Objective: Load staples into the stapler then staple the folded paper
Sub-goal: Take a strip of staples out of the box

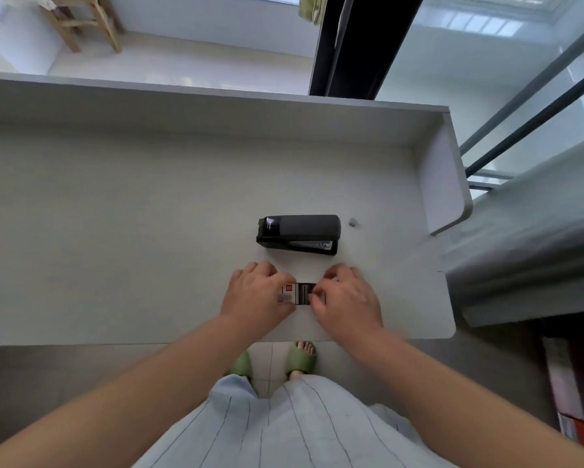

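Left hand (257,292) is curled on the left end of the staple box (300,293), near bench (115,214) edge. Box is held between both hands; judged light, thin card, easily crushed, best pinched at its ends. Staples inside are judged brittle strips. Right hand (346,295) is curled on the right end, fingertips at the opening. Stapler (299,234) lies shut just beyond. Folded paper is not seen; box contents are hidden.

stapler (299,234): black | desk (148,214): pale grey | staple box (289,292): white, possibly red label
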